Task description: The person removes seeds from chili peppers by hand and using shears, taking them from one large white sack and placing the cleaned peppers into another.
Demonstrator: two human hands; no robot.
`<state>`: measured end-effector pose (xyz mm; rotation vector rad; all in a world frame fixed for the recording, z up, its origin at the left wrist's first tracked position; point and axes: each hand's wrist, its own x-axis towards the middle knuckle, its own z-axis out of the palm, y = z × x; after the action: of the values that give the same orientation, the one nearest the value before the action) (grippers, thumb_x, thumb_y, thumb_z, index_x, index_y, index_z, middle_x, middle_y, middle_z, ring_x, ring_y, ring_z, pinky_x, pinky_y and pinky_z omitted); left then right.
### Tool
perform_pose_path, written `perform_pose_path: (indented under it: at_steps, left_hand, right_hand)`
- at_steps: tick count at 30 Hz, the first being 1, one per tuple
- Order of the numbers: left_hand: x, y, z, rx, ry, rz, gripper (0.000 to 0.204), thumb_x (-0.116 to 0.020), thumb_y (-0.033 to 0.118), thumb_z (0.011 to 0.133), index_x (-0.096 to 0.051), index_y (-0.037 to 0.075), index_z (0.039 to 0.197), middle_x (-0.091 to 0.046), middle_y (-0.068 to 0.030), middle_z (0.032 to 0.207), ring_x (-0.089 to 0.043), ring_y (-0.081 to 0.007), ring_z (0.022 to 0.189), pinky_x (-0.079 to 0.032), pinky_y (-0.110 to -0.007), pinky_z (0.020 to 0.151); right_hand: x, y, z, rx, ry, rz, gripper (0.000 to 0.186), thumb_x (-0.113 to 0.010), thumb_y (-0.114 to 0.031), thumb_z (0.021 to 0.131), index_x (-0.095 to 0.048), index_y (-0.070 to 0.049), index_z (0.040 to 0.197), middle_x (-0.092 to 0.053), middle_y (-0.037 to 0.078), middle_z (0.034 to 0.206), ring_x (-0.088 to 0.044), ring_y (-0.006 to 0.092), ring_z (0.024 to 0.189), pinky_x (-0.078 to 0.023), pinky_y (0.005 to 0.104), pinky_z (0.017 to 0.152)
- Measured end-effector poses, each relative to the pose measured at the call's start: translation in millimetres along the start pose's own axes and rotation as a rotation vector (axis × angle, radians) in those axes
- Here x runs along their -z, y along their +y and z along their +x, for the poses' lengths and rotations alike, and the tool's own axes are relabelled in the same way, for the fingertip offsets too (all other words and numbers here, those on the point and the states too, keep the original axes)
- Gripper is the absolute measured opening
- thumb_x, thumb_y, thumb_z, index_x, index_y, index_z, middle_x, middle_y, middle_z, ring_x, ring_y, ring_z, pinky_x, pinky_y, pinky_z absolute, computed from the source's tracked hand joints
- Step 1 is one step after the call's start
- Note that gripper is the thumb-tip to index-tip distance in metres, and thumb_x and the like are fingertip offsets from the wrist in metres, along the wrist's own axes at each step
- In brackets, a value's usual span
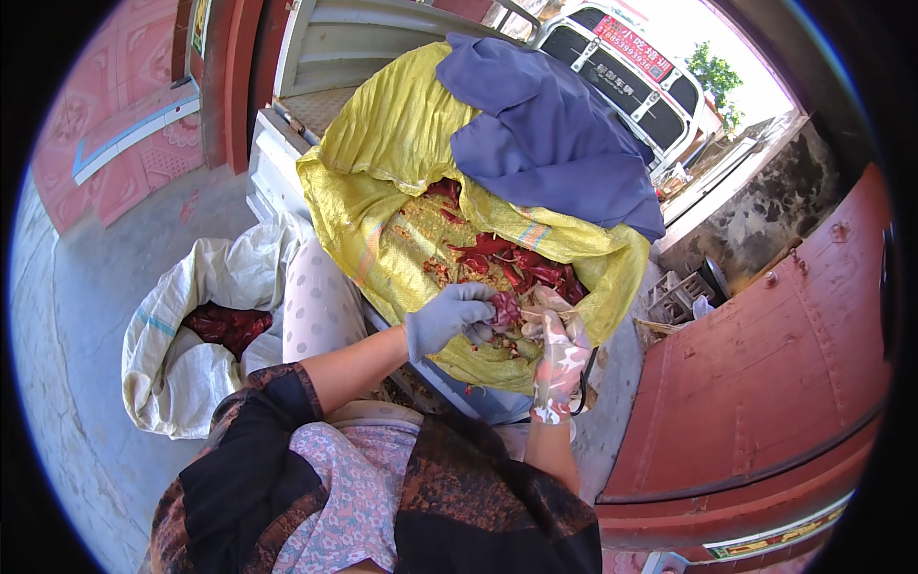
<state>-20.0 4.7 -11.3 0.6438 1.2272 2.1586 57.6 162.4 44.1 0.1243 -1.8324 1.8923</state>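
Note:
My left hand [449,318], in a grey glove, is closed on a dark red dried chili pepper [505,311] at its fingertips. Close beside it, my right hand [559,359] wears a camouflage-patterned glove and has its fingers closed. What it grips is too small to make out; a thin pale strip and a dark loop show by it. Both hands are above the near edge of an open yellow woven sack [359,225]. Inside the sack lie many red dried chili peppers [488,251] and loose yellowish seeds [421,230].
A white woven sack [158,335] holding dark red chili peppers stands by my left leg. A blue-purple cloth [535,124] drapes over the yellow sack, which rests on a vehicle's cargo bed [335,57]. A red metal door [746,373] stands at the right.

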Motion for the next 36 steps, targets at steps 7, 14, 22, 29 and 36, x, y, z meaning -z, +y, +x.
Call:
perform_pose_path:
  at_steps: [7, 14, 22, 29, 36]
  left_hand:
    - [16.4, -1.0, -6.3, 0.008, 0.120, -0.173, 0.014, -0.051, 0.008, 0.084, -0.057, 0.004, 0.096, -0.062, -0.0031, 0.083, -0.059, -0.0108, 0.065, -0.050, -0.024, 0.059]
    - [24.3, -0.6, -13.7, -0.184, 0.062, 0.058, 0.017, -0.053, 0.007, 0.081, -0.059, 0.001, 0.095, -0.062, -0.0023, 0.086, -0.058, -0.0087, 0.076, -0.049, -0.024, 0.070]
    - [36.4, 2.2, -25.0, -0.266, 0.154, 0.368, 0.023, -0.051, 0.005, 0.085, -0.055, -0.005, 0.105, -0.059, -0.0015, 0.082, -0.055, -0.0083, 0.071, -0.047, -0.024, 0.067]
    - [22.2, 14.6, -30.2, -0.243, 0.048, 0.563, 0.031, -0.054, 0.005, 0.083, -0.054, -0.001, 0.113, -0.060, -0.0062, 0.100, -0.056, -0.0115, 0.092, -0.045, -0.025, 0.081]
    - [25.8, 33.8, -35.1, -0.113, -0.289, 0.190, 0.068, -0.066, 0.010, 0.081, -0.030, 0.001, 0.138, -0.049, -0.0094, 0.128, -0.047, -0.0146, 0.115, -0.038, -0.029, 0.096]
  right_hand:
    - [8.6, -4.2, -22.6, -0.221, -0.313, -0.463, 0.018, -0.062, -0.008, 0.085, -0.065, 0.001, 0.100, -0.066, 0.008, 0.100, -0.059, 0.0116, 0.086, -0.045, 0.0222, 0.075]
    - [3.7, -0.7, 3.8, -0.346, -0.435, -0.656, 0.017, -0.065, -0.019, 0.081, -0.070, -0.004, 0.086, -0.065, 0.007, 0.079, -0.057, 0.0140, 0.070, -0.045, 0.0273, 0.065]
    - [2.0, -22.9, -10.0, -0.110, -0.561, -0.953, 0.034, -0.065, -0.010, 0.080, -0.062, -0.006, 0.114, -0.068, 0.009, 0.094, -0.064, 0.0174, 0.081, -0.049, 0.0267, 0.074]
    - [-39.0, 14.1, 4.4, -0.077, -0.165, -0.321, 0.017, -0.067, -0.007, 0.082, -0.067, 0.000, 0.097, -0.068, 0.005, 0.089, -0.060, 0.0092, 0.076, -0.046, 0.0219, 0.069]
    - [-41.1, -10.4, 2.3, 0.493, -0.383, -0.792, 0.018, -0.067, -0.002, 0.077, -0.068, -0.007, 0.095, -0.067, 0.009, 0.086, -0.064, 0.0215, 0.073, -0.050, 0.0286, 0.066]
